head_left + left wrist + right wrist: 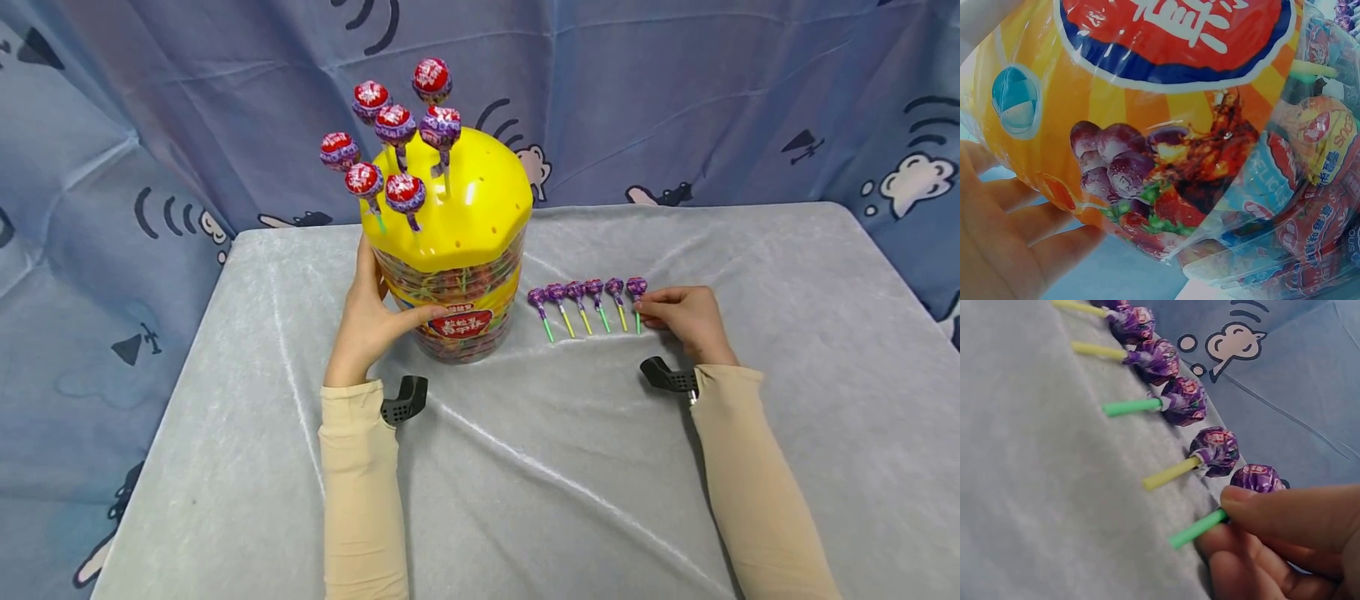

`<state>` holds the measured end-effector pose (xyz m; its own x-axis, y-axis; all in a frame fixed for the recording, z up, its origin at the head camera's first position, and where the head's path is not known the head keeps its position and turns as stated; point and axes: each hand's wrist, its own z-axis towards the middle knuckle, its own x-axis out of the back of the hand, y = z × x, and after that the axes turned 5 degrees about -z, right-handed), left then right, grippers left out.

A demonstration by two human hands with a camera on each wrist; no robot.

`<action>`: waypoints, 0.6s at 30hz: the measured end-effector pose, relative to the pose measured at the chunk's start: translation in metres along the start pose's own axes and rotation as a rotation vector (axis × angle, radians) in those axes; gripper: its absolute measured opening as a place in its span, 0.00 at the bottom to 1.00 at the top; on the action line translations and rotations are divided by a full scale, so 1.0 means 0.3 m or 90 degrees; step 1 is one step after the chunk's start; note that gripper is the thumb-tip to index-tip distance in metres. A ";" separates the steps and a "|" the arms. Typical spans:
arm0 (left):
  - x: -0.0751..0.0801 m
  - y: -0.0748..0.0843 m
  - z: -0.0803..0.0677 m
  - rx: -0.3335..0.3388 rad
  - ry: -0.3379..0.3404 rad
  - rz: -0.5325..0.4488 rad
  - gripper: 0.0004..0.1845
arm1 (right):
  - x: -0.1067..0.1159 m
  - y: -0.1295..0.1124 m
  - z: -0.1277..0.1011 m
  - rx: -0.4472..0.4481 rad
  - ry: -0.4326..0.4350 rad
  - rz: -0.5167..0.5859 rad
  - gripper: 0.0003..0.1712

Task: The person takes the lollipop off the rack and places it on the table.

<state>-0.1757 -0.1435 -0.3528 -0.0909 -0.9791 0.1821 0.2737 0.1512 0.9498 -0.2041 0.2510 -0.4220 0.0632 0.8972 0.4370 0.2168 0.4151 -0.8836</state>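
So the right hand (686,317) is at the far right end of a row of six purple-wrapped lollipops (588,304) lying on the desk (787,400), just right of the tub, and its thumb and fingers (1285,509) are pinched together on the green stick of the last lollipop (1259,478), right below the candy head. Honestly that looks like the spot to grab: the stick is thin, stiff and plastic-looking, while the head is wrapped in crinkly foil that'd probably slip or rustle under a squeeze. These things should weigh next to nothing, so a light pinch ought to do, though a hard candy head could crack if dropped. The left hand (371,321) is spread flat against the side of the lollipop tub (457,283), fingers fairly straight with the thumb across the front, bracing more than gripping. The tub looks stuffed with wrapped lollipops, so I'd guess it's pretty heavy and stable, but the clear film on its wall looks slick. Its yellow lid (472,208) has small holes, and seven lollipops (390,142) stand in them. Writing: there's a red oval label with white characters I can't read, plus grape artwork, and one wrapper inside seems to end in "ELICIOUS" (1259,175). No brand I could make out for sure.
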 end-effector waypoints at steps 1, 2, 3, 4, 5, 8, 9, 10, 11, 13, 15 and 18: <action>0.000 0.001 0.000 0.002 0.000 0.001 0.65 | -0.002 0.000 0.001 0.002 0.002 -0.010 0.18; 0.000 0.001 0.000 0.003 -0.001 0.001 0.65 | -0.003 0.001 0.002 0.003 0.004 -0.019 0.19; 0.000 0.001 0.000 0.004 -0.001 0.002 0.65 | -0.005 0.000 0.002 0.004 0.006 -0.027 0.20; 0.000 0.000 0.001 0.005 -0.001 0.002 0.65 | -0.007 0.000 0.002 0.005 0.007 -0.033 0.20; -0.001 0.000 0.001 0.006 -0.002 0.001 0.65 | -0.008 0.000 0.002 0.005 0.009 -0.040 0.21; 0.000 -0.001 0.000 0.003 -0.001 0.000 0.65 | -0.010 -0.001 0.002 0.003 0.014 -0.045 0.21; 0.000 0.000 0.000 0.002 -0.002 -0.001 0.65 | -0.010 -0.002 0.002 0.002 0.015 -0.043 0.21; -0.001 0.001 -0.001 0.001 -0.001 -0.002 0.65 | -0.010 -0.002 0.002 0.003 0.016 -0.040 0.20; -0.001 0.002 -0.002 0.000 -0.002 -0.003 0.65 | -0.010 -0.002 0.002 0.002 0.016 -0.039 0.19; -0.001 0.004 -0.003 0.001 -0.002 -0.002 0.65 | -0.011 -0.003 0.002 0.003 0.023 -0.038 0.18; -0.001 0.005 -0.003 0.001 -0.002 0.000 0.65 | -0.012 -0.004 0.001 0.004 0.028 -0.040 0.18; -0.002 0.005 -0.003 -0.001 -0.002 0.001 0.64 | -0.014 -0.004 -0.002 0.009 0.038 -0.061 0.18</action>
<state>-0.1742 -0.1428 -0.3517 -0.0939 -0.9783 0.1846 0.2756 0.1526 0.9491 -0.2041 0.2465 -0.4227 0.1001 0.8430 0.5285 0.2116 0.5009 -0.8392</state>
